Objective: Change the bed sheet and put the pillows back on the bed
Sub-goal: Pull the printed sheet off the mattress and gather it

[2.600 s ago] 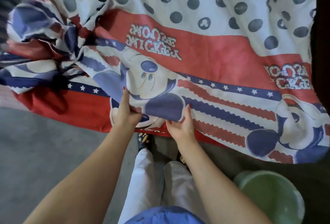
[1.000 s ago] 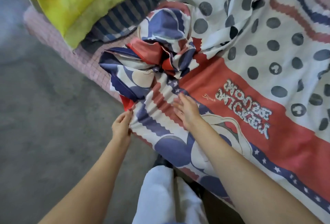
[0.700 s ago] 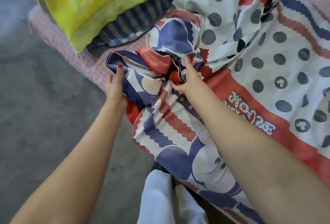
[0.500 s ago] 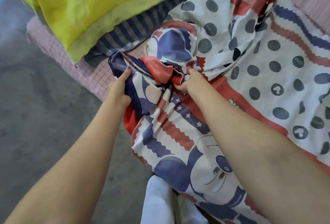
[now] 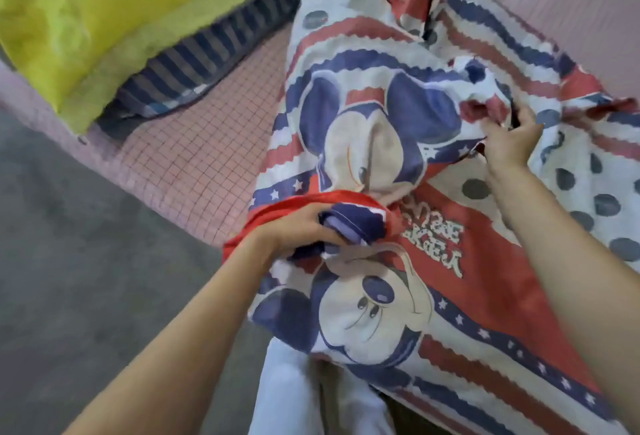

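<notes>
Bed sheet (image 5: 450, 261), red/white/blue cartoon print, lies across the right half of the frame, only partly spread. One flap is folded back on itself, so the bare pink checked mattress (image 5: 194, 157) shows at centre left.

Left hand (image 5: 294, 230) grips a bunched red-edged corner of the sheet at frame centre, fingers curled round the wad, right at the bed's near edge. Right hand (image 5: 509, 143) is further up and to the right, fingers pinching a crumpled red and white fold.

Key relation: the folded flap runs between the two hands, long axis roughly lower left to upper right. The uncovered mattress lies to the left and upper left of both hands. My read: the next move is to pull the flap toward the upper left, over the bare patch. The left hand is nearer the uncovered area and the bed's edge, so it probably leads; the right one anchors or feeds slack.

Yellow pillow (image 5: 114, 19) sits upper left on a dark striped one (image 5: 207, 57), both at the far end of the bare mattress, just beside the sheet's upper edge. They look to be in the sheet's path, so likely need lifting or shifting before that end gets covered.

Grey floor (image 5: 69, 244) at lower left; the person's white trouser legs (image 5: 294, 393) at bottom centre, close against the bed's side.

Progress: early-to-mid, sheet on but not squared.
</notes>
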